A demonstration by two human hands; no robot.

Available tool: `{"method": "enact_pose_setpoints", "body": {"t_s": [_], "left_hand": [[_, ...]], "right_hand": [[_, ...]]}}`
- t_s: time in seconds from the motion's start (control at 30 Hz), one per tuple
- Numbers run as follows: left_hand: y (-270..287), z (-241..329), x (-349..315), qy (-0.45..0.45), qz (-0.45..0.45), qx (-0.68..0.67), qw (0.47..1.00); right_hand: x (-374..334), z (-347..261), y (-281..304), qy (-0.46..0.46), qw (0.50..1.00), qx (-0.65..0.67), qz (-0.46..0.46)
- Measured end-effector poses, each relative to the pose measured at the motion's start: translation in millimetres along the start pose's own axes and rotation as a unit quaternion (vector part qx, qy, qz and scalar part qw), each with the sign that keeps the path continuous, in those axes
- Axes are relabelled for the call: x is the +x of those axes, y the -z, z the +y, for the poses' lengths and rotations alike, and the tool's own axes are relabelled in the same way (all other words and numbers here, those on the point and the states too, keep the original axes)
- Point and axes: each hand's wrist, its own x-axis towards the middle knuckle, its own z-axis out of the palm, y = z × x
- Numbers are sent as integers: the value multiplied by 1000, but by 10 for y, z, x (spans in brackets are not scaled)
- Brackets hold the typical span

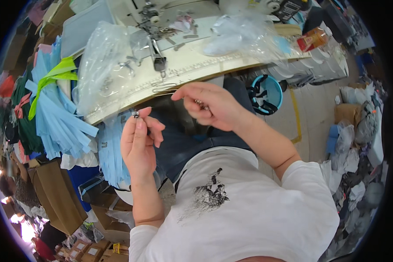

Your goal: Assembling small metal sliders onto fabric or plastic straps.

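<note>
My left hand pinches a small shiny metal piece between thumb and index finger, just in front of the table edge. To its right my right hand is curled around several small metal pieces; their exact kind is too small to tell. The right index finger points left, close to a thin bent wire at the table's edge. Whether the finger touches the wire, I cannot tell. Beyond both hands, a sewing machine's metal presser part stands on the white table.
A clear plastic bag lies on the table's left, another bag at its back right. Light blue fabric strips hang at the left. A blue bucket stands on the floor to the right, with heaped plastic and cloth farther right.
</note>
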Motion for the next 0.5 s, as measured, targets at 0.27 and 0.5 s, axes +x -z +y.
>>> {"method": "enact_pose_setpoints", "body": {"t_s": [0.27,0.5], "left_hand": [[-223,-319,-125,41,-44,53,997],[-281,-357,-204,70,-94,93,989]], "right_hand": [[-351,263,168,-50,995,73,56],[-415,311,227,41,999,-27,3]]}}
